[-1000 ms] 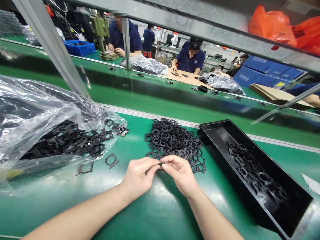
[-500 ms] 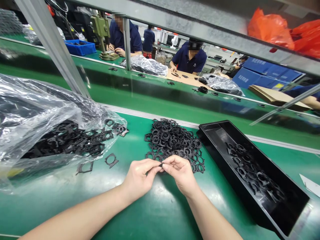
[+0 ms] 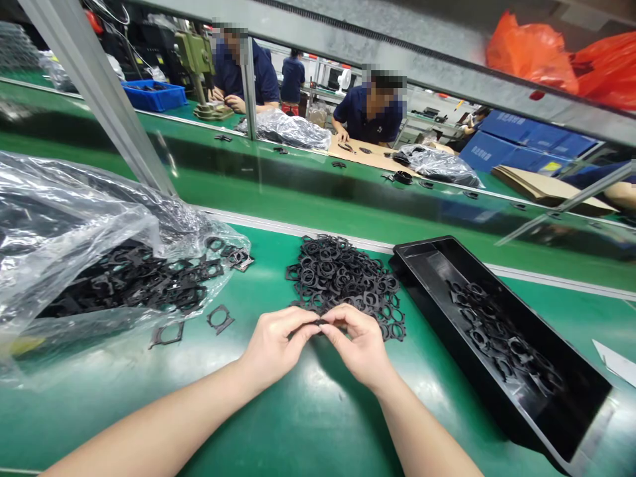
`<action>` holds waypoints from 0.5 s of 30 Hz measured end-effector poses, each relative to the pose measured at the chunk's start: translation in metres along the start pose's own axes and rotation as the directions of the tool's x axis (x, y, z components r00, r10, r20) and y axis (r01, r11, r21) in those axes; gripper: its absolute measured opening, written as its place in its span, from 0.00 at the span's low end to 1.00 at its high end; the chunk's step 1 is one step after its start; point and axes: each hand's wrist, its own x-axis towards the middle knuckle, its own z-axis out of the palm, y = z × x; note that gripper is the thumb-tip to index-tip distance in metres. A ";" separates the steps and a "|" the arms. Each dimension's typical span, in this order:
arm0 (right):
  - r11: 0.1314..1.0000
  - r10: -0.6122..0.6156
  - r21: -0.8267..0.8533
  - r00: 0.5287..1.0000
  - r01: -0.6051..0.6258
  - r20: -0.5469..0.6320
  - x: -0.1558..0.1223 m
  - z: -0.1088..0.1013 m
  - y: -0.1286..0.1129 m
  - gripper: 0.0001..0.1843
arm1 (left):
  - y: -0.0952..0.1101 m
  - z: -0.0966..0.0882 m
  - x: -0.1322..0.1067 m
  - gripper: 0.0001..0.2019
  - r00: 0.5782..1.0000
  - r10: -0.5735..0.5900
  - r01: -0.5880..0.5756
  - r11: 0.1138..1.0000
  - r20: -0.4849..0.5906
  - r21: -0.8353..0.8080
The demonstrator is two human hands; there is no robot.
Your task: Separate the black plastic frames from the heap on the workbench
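Observation:
Both my left hand (image 3: pixel 283 339) and my right hand (image 3: pixel 358 341) pinch a small black plastic part (image 3: pixel 319 322) between thumbs and fingertips, mostly hidden by the fingers. The hands meet at the near edge of a pile of black plastic ring parts (image 3: pixel 342 271) on the green table. To the left, an open clear plastic bag (image 3: pixel 124 225) holds many black frame-like parts (image 3: pixel 149 275). Two loose frame pieces (image 3: pixel 219 318) lie between the bag and my left hand. A long black tray (image 3: pixel 432 318) on the right contains several black ring parts (image 3: pixel 479 311).
A metal post (image 3: pixel 94 93) rises behind the bag, and a metal beam (image 3: pixel 397 46) crosses overhead with red plastic bags (image 3: pixel 531 53) on it. Beyond the green divider, co-workers (image 3: pixel 372 109) sit at another bench. White paper (image 3: pixel 616 363) lies at the right edge.
My fingers have closed in slightly around the small part, and both hands stay at the same place by the pile. The view has shifted slightly.

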 end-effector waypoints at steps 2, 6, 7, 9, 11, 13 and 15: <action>1.000 -0.014 -0.003 1.000 0.014 -0.009 -0.001 0.001 -0.001 0.04 | 0.000 0.000 0.001 0.06 0.998 -0.065 0.063 0.995 -0.023 -0.082; 0.991 0.065 0.120 0.997 -0.061 -0.028 0.000 0.003 0.000 0.11 | 0.002 0.001 0.001 0.06 0.954 -0.289 0.237 0.890 -0.080 -0.389; 0.989 0.082 0.127 0.996 -0.077 -0.032 0.000 0.003 0.001 0.08 | 0.002 0.002 0.001 0.07 0.940 -0.331 0.263 0.858 -0.084 -0.442; 0.990 0.089 0.117 0.995 -0.083 -0.048 0.000 0.002 0.002 0.04 | 0.003 0.003 0.002 0.09 0.922 -0.377 0.290 0.823 -0.087 -0.488; 0.995 0.056 0.091 0.996 -0.050 -0.063 0.000 0.002 0.002 0.04 | 0.004 0.003 0.002 0.09 0.922 -0.378 0.290 0.819 -0.084 -0.496; 0.999 -0.002 0.049 0.997 0.005 -0.074 -0.001 0.001 0.002 0.04 | 0.003 0.004 0.001 0.08 0.929 -0.360 0.275 0.824 -0.084 -0.495; 0.998 -0.062 -0.002 0.995 0.062 -0.084 -0.002 0.000 0.001 0.04 | 0.001 0.006 -0.001 0.08 0.937 -0.336 0.253 0.843 -0.098 -0.475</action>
